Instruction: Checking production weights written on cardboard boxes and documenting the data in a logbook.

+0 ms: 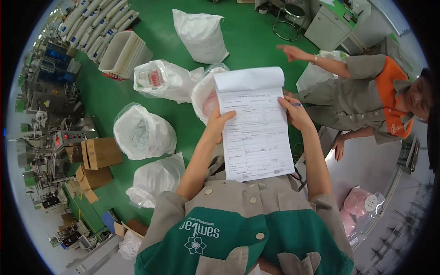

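A thick pad of printed forms (259, 142) with handwriting on it is held up in front of my chest, its upper sheets folded over the top. My left hand (216, 123) grips the pad's left edge, thumb lying on the page. On the opposite edge, my right hand (297, 113) is closed round the pad near its upper corner. A thin blue pen (296, 104) shows between the fingers of that hand. Behind the pad's upper left stands an open white sack (198, 98) with pink contents, partly hidden by the paper.
A co-worker (353, 96) at the right stretches out an arm with a pointing hand (295, 53). White sacks (200, 36) stand on the green floor (160, 46). Machines (55, 133) and cardboard boxes (103, 153) line the left side. A round stool (288, 22) stands far right.
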Motion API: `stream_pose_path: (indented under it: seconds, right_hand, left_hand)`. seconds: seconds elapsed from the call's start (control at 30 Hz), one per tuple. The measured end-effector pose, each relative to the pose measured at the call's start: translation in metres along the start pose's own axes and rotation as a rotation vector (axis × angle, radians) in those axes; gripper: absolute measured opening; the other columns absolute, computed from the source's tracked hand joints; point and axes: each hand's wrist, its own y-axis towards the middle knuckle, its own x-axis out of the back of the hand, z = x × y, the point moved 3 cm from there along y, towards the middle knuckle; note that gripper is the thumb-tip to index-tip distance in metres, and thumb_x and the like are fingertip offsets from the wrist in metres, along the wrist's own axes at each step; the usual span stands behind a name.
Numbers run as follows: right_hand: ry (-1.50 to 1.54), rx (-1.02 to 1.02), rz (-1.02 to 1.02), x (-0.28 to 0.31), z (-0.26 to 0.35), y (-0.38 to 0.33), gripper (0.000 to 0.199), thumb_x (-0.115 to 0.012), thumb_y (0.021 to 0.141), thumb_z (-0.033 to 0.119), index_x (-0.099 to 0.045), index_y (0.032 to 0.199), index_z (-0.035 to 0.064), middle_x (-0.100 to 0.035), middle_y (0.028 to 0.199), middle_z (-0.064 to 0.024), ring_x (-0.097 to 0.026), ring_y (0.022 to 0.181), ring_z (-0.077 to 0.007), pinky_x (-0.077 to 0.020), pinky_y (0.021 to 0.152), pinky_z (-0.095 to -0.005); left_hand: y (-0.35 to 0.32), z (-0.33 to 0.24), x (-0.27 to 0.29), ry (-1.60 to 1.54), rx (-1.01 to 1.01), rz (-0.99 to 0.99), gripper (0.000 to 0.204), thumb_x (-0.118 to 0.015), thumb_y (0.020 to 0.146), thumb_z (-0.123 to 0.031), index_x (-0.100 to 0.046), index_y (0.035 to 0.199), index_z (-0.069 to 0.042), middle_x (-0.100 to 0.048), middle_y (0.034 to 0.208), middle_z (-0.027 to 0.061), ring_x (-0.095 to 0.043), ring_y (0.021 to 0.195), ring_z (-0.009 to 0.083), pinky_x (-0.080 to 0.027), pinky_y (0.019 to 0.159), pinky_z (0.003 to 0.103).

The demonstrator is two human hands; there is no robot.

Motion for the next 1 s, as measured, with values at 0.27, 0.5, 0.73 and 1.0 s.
stream_pose_path:
  seconds: [0.27, 0.5, 0.73, 1.0]
  right_hand:
    - [-0.068, -0.024, 0.133, -0.021, 0.019, 0.007, 0.032, -0.060, 0.096, 0.030, -0.060, 0.112, 0.0022, -0.065, 0.093, -0.0011, -0.059, 0.076, -0.0058, -0.0458, 0.063, -0.0219]
    - [-0.037, -0.037, 0.089, -0.031, -0.024, -0.047, 0.043, -0.069, 0.090, 0.028, -0.060, 0.116, -0.0053, -0.067, 0.100, -0.0089, -0.063, 0.086, -0.0118, -0.0508, 0.076, -0.0247]
    - [-0.372, 0.213, -0.099, -0.036, -0.010, -0.063, 0.028, -0.058, 0.097, 0.020, -0.059, 0.111, -0.0044, -0.065, 0.090, -0.0028, -0.054, 0.078, -0.0054, -0.0449, 0.071, -0.0217]
    - [-0.170, 0.323, -0.101, -0.040, 0.012, -0.097, 0.027, -0.056, 0.098, 0.019, -0.060, 0.109, -0.0051, -0.065, 0.088, -0.0032, -0.054, 0.075, -0.0054, -0.0441, 0.068, -0.0205]
  left_hand:
    - [0.011, -0.007, 0.021, -0.147, -0.059, -0.103, 0.048, -0.060, 0.084, -0.003, -0.046, 0.130, 0.001, -0.059, 0.121, 0.0142, -0.061, 0.105, 0.0232, -0.053, 0.084, 0.035]
    - [0.026, -0.017, 0.038, -0.171, -0.085, -0.156, 0.042, -0.058, 0.085, -0.003, -0.049, 0.126, 0.003, -0.062, 0.113, 0.0158, -0.064, 0.097, 0.0239, -0.054, 0.079, 0.036]
    - [0.049, -0.029, 0.035, -0.082, -0.061, -0.101, 0.049, -0.054, 0.083, -0.002, -0.044, 0.131, 0.001, -0.058, 0.120, 0.0159, -0.061, 0.105, 0.0274, -0.053, 0.085, 0.038]
    - [0.089, -0.046, 0.049, -0.002, -0.120, 0.022, 0.063, -0.042, 0.095, -0.054, -0.045, 0.134, -0.005, -0.048, 0.138, 0.0054, -0.037, 0.133, 0.0194, -0.026, 0.109, 0.041]
